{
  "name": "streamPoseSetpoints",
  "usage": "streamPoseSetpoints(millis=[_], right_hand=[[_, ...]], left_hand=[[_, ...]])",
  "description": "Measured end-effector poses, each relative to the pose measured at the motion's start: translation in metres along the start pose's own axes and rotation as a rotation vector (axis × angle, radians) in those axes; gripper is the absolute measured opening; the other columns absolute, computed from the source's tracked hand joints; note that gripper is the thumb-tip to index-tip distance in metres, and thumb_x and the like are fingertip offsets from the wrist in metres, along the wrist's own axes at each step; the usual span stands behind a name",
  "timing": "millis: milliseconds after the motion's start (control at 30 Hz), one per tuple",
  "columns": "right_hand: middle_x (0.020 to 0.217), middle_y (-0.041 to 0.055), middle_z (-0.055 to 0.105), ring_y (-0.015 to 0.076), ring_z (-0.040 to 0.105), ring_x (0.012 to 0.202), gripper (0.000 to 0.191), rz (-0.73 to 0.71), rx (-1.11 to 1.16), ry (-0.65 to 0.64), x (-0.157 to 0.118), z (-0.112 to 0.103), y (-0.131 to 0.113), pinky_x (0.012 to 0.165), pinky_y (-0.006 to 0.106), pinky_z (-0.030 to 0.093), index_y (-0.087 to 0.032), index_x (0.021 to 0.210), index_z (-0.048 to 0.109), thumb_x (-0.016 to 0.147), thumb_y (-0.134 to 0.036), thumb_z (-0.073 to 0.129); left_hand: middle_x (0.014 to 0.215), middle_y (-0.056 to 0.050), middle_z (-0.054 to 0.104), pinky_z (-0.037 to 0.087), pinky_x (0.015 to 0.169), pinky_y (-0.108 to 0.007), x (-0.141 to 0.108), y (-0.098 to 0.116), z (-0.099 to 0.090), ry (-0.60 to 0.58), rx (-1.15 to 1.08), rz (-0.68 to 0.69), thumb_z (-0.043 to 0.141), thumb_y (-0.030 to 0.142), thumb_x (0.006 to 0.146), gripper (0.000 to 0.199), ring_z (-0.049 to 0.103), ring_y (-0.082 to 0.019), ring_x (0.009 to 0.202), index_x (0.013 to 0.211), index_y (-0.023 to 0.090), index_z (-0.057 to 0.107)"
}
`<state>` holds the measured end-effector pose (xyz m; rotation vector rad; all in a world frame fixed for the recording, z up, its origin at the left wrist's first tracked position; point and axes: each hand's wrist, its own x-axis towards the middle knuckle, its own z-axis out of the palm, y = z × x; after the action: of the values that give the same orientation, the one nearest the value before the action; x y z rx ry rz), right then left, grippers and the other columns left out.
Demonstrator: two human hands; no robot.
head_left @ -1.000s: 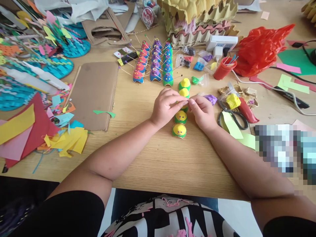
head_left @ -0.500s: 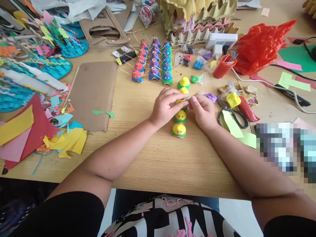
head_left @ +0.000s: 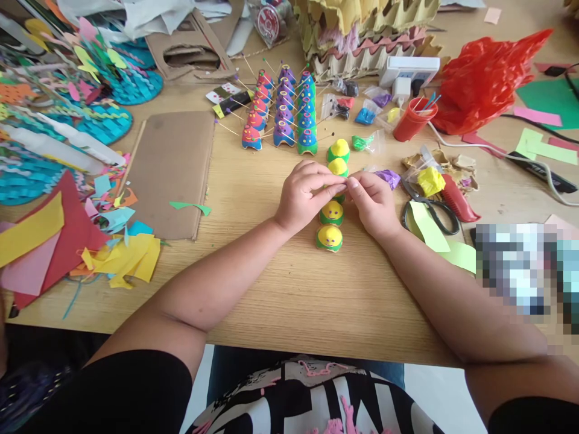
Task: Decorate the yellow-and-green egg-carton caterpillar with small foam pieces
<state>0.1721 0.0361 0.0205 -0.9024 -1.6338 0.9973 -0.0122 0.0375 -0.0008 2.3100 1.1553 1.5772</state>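
Observation:
Both hands meet over a column of yellow and green domed figures near the middle of the table. My left hand [head_left: 304, 196] has its thumb and fingers pinched together at the tips; what lies between them is too small to name. Against those tips, my right hand [head_left: 371, 199] is also closed in a pinch, its content hidden. Below the hands two figures with small smiling faces show, a nearer one [head_left: 329, 238] and one behind it [head_left: 332, 213]. Above the hands, a yellow-topped figure [head_left: 339, 149] has no face visible. The fingers partly cover the figures between.
Painted figures with pins [head_left: 283, 132] stand in three columns behind. A cardboard sheet [head_left: 169, 175] and paper scraps [head_left: 131, 256] lie left. Black scissors [head_left: 432, 214], a red cup [head_left: 414, 119], clay bags and a red plastic bag [head_left: 484, 84] are right.
My fingertips have drawn closer together, and the small purplish bit seen between them earlier is now hardly visible. The whole view has shifted slightly.

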Motion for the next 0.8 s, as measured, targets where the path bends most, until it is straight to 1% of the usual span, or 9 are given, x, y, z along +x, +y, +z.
streamPoseSetpoints(millis=[167, 267, 333, 400, 467, 567, 667, 800], right_hand=[[0.067, -0.0001, 0.055, 0.0131, 0.047, 0.064, 0.064, -0.003, 0.008, -0.023, -0.0002, -0.0005, 0.0002, 0.058, 0.03, 0.041, -0.022, 0.07, 0.06, 0.091, -0.082, 0.064], [0.065, -0.0002, 0.055, 0.0133, 0.047, 0.063, 0.063, 0.005, 0.013, -0.029, -0.001, -0.0002, -0.0009, 0.057, 0.03, 0.04, -0.023, 0.07, 0.06, 0.092, -0.082, 0.064], [0.065, -0.0005, 0.054, 0.0133, 0.046, 0.062, 0.063, 0.007, 0.014, -0.026, -0.0015, 0.0002, -0.0016, 0.057, 0.03, 0.04, -0.023, 0.07, 0.059, 0.092, -0.082, 0.064], [0.065, -0.0007, 0.055, 0.013, 0.046, 0.063, 0.063, 0.002, 0.016, -0.009, -0.0017, 0.0003, -0.0013, 0.058, 0.03, 0.04, -0.023, 0.07, 0.059, 0.092, -0.081, 0.065], [0.066, -0.0007, 0.055, 0.0127, 0.046, 0.063, 0.062, -0.003, 0.019, 0.019, -0.0016, 0.0001, -0.0001, 0.059, 0.03, 0.041, -0.023, 0.07, 0.059, 0.092, -0.081, 0.065], [0.064, -0.0011, 0.054, 0.0119, 0.045, 0.061, 0.063, -0.013, 0.03, 0.043, -0.0011, -0.0005, 0.0026, 0.059, 0.029, 0.04, -0.022, 0.069, 0.06, 0.093, -0.079, 0.065], [0.063, -0.0018, 0.053, 0.0108, 0.044, 0.06, 0.063, -0.029, 0.026, 0.036, -0.0002, -0.0003, 0.0036, 0.058, 0.028, 0.039, -0.021, 0.068, 0.06, 0.094, -0.079, 0.064], [0.062, -0.0018, 0.054, 0.01, 0.044, 0.059, 0.063, -0.064, 0.015, 0.029, 0.0005, 0.0013, 0.0025, 0.057, 0.027, 0.038, -0.02, 0.067, 0.06, 0.095, -0.077, 0.065]], left_hand=[[0.09, -0.001, 0.08, 0.057, 0.088, -0.034, 0.0008, 0.0009, -0.0001, 0.021, 0.017, 0.04, 0.067, 0.049, 0.106, 0.03, 0.071, -0.016, 0.089, 0.1, 0.027, 0.087], [0.09, -0.001, 0.081, 0.056, 0.087, -0.034, 0.0017, 0.0029, -0.0011, 0.052, 0.0, 0.07, 0.068, 0.045, 0.106, 0.027, 0.071, -0.015, 0.088, 0.099, 0.027, 0.087], [0.09, 0.0, 0.081, 0.057, 0.087, -0.034, 0.002, 0.0038, -0.0021, 0.044, -0.009, 0.063, 0.069, 0.043, 0.106, 0.024, 0.071, -0.015, 0.088, 0.099, 0.027, 0.087], [0.094, -0.001, 0.081, 0.057, 0.091, -0.036, 0.002, 0.0038, -0.0031, 0.011, -0.02, 0.026, 0.068, 0.044, 0.106, 0.025, 0.072, -0.016, 0.092, 0.104, 0.028, 0.086], [0.101, -0.002, 0.081, 0.058, 0.095, -0.036, 0.0018, 0.0029, -0.0037, -0.021, -0.044, -0.01, 0.068, 0.047, 0.106, 0.026, 0.073, -0.017, 0.098, 0.113, 0.028, 0.085], [0.108, -0.003, 0.081, 0.059, 0.098, -0.035, 0.0013, 0.0007, -0.0033, -0.022, -0.097, 0.001, 0.071, 0.046, 0.105, 0.029, 0.074, -0.017, 0.104, 0.123, 0.027, 0.082], [0.106, -0.002, 0.08, 0.06, 0.096, -0.032, 0.0008, -0.0011, -0.0016, 0.001, -0.088, 0.044, 0.071, 0.044, 0.105, 0.025, 0.074, -0.015, 0.101, 0.119, 0.027, 0.082], [0.098, 0.0, 0.08, 0.06, 0.091, -0.03, 0.0007, -0.0017, 0.0002, 0.029, -0.047, 0.066, 0.07, 0.043, 0.105, 0.024, 0.074, -0.013, 0.096, 0.11, 0.025, 0.084]])
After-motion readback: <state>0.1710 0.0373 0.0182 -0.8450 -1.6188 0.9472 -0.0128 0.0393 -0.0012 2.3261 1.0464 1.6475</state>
